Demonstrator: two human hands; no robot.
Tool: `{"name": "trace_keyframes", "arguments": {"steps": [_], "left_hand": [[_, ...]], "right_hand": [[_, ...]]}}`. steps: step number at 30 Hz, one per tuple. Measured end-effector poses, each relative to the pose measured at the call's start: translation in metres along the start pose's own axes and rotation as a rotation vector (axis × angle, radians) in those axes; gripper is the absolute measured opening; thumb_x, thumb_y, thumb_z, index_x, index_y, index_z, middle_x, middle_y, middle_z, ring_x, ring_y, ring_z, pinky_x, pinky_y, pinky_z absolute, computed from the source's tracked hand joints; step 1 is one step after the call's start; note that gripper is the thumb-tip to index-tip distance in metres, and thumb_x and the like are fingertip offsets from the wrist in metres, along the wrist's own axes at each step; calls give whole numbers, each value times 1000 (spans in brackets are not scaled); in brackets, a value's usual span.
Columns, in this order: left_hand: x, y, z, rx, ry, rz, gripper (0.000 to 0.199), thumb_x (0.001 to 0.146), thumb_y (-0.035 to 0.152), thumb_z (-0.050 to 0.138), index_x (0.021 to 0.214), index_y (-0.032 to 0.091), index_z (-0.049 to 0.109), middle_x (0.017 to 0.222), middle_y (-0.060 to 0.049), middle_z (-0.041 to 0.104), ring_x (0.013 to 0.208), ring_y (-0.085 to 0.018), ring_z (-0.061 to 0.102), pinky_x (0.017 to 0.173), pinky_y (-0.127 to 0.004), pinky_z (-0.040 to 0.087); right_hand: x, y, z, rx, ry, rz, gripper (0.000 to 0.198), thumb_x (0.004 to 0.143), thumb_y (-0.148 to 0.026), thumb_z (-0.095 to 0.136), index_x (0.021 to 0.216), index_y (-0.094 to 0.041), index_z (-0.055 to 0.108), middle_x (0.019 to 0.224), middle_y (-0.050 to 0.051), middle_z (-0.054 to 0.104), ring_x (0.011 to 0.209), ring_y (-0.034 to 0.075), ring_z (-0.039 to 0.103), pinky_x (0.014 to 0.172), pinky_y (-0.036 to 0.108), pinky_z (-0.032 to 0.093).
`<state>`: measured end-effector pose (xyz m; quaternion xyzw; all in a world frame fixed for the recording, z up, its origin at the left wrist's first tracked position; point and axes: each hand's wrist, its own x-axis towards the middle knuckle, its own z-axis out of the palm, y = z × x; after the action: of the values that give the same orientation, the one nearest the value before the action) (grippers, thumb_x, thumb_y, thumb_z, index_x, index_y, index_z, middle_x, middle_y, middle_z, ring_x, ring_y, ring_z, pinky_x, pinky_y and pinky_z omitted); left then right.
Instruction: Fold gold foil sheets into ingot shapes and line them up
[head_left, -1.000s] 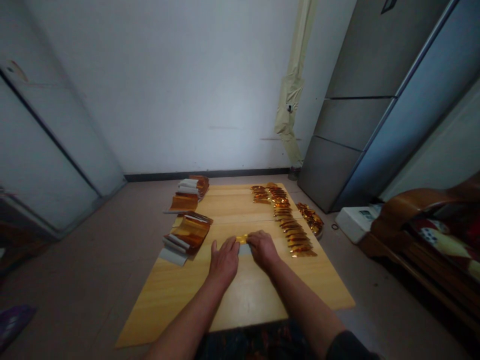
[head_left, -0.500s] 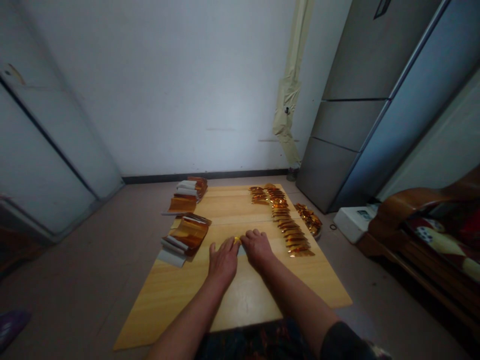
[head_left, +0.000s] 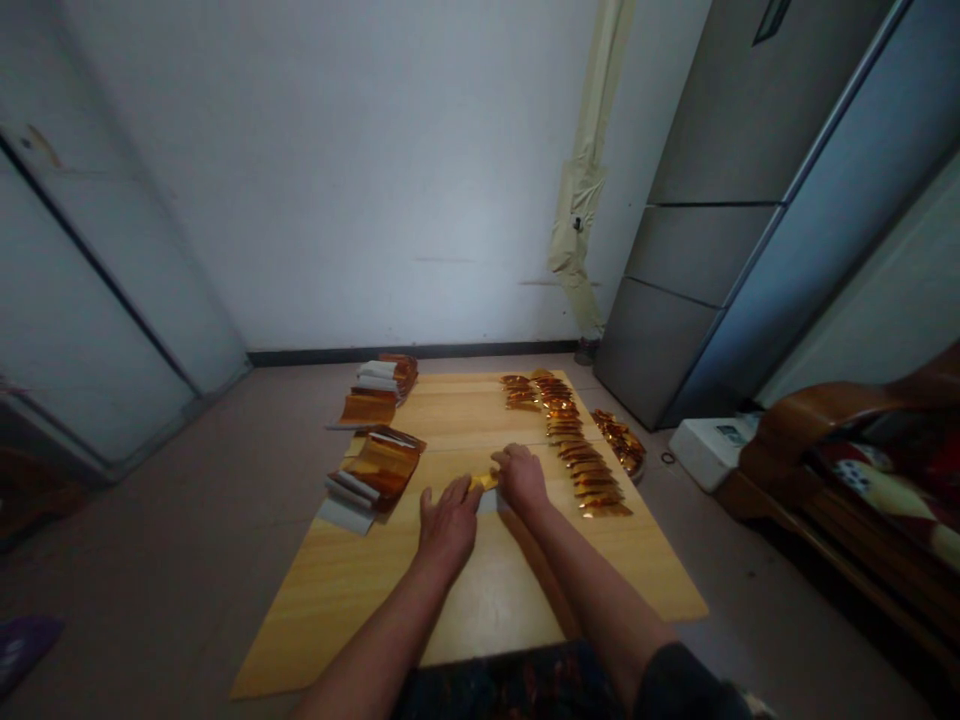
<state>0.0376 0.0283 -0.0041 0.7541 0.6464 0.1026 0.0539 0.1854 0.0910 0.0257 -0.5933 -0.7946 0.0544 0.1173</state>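
On the wooden board in front of me lies a small strip of gold foil paper (head_left: 484, 482), with a grey-white patch (head_left: 489, 500) showing below it. My left hand (head_left: 448, 520) rests palm down at the strip's left end, its fingers stretched onto the paper and the thumb apart. At the right end is my right hand (head_left: 521, 478), its fingers bent in at the paper's edge; the fingertips are partly hidden. A stack of gold sheets with pale backs (head_left: 384, 465) fans out left of my hands. To the right runs a row of folded gold pieces (head_left: 585, 460).
Another stack of gold sheets (head_left: 371, 392) lies at the far left of the wooden board (head_left: 337, 620). Beyond its right edge sits a container of gold pieces (head_left: 621, 440). A white box (head_left: 709, 450), a wooden seat (head_left: 817, 510) and a fridge (head_left: 690, 250) stand to the right.
My right hand has shifted slightly right and away from me, apart from my left, so more of the gold strip shows between them. My left hand stays nearly where it was.
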Motion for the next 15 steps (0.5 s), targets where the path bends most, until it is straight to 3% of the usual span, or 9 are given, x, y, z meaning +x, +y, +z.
{"name": "trace_keyframes", "arguments": {"steps": [5, 10, 15], "left_hand": [[0, -2, 2, -24, 12, 2, 55, 87, 8, 34, 134, 32, 51, 147, -7, 49, 134, -24, 43, 108, -63, 21], [-1, -3, 3, -38, 36, 31, 55, 87, 9, 35, 134, 32, 50, 147, -6, 48, 134, -23, 43, 109, -62, 22], [-1, -2, 3, -20, 20, 5, 54, 88, 9, 35, 134, 33, 50, 146, -6, 49, 134, -24, 43, 109, -61, 22]], "right_hand": [[18, -23, 8, 154, -64, 243, 20, 84, -27, 56, 97, -21, 71, 104, 8, 64, 97, 20, 59, 75, 27, 43], [20, -30, 15, 106, -68, 316, 29, 78, -36, 63, 101, -20, 69, 109, 13, 63, 103, 26, 59, 80, 35, 46], [26, -20, 16, 109, -91, 405, 38, 73, -32, 64, 108, -17, 69, 113, 17, 62, 105, 29, 61, 80, 36, 50]]}}
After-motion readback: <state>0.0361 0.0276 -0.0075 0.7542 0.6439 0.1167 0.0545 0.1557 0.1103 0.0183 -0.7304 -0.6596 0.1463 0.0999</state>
